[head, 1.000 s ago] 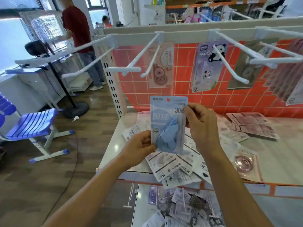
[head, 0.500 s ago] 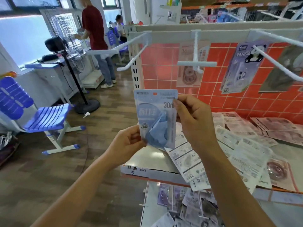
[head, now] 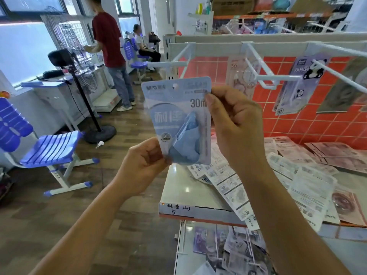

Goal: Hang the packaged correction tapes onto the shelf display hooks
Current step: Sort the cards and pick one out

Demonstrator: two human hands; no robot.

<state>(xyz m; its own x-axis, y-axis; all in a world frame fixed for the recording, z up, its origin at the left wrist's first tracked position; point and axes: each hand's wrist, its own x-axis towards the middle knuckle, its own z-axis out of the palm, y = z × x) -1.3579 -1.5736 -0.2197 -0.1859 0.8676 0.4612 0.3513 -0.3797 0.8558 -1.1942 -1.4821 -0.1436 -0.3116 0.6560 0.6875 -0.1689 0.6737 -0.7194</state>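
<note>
A light blue correction tape pack (head: 178,120) marked 30m is held upright in front of me, its hang hole at the top. My left hand (head: 143,165) pinches its lower left corner. My right hand (head: 236,126) grips its right edge. An empty white hook (head: 174,63) juts out just above and behind the pack. Another white hook (head: 266,76) to the right carries a pink pack (head: 241,76). A purple panda pack (head: 297,86) hangs further right. Several loose packs (head: 278,171) lie on the shelf.
The white shelf (head: 182,187) has an orange front strip and a lower tier with more packs (head: 228,249). On the left stand a blue chair (head: 45,149) and a floor fan (head: 79,80). A person in a red shirt (head: 111,56) stands behind; another sits further back.
My view has swung left and closer to the shelf's left end. Both hands have lifted the blue pack higher, toward the empty leftmost hook.
</note>
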